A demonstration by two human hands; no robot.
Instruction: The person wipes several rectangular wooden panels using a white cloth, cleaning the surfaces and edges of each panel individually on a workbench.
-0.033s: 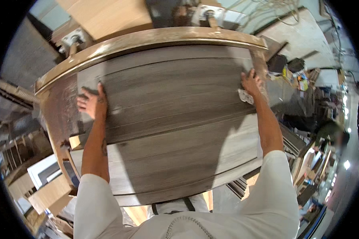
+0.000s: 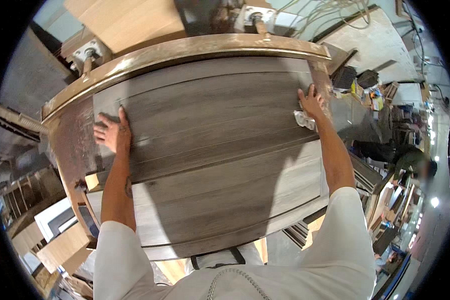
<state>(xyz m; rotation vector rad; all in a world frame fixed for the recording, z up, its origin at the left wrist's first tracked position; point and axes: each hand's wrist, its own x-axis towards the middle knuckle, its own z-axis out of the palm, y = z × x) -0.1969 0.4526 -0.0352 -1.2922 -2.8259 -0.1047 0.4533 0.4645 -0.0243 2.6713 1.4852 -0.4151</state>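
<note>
Little has changed: the whole view has slid slightly leftward, and the wide, grey-brown, wood-grain panel (image 2: 212, 107) has slid with it, the person's hands staying at the same places along its sides. That reads as a small head movement rather than any lifting or turning of the panel.

It lies flat in front of the person, against or just beside the long, worn, brown wooden rail (image 2: 185, 49) at the far side. A dark ridge crosses it from left to right — whether that marks one piece or two, I cannot tell.

Both arms reach forward and wide, elbows out beyond the torso. The left hand (image 2: 116, 134) is palm down at the panel's left edge, thumb pointing away and fingers well spread, with no object in its grasp. The right hand (image 2: 313, 105) is at the opposite edge, thumb and index finger parted, the other fingers loosely bent. A small, crumpled, white cloth or paper (image 2: 304, 120) sits just beside its palm — gripped or merely touched, I cannot tell. Below the left hand, a pale wooden block (image 2: 92, 181) sits by the panel's edge.
</note>
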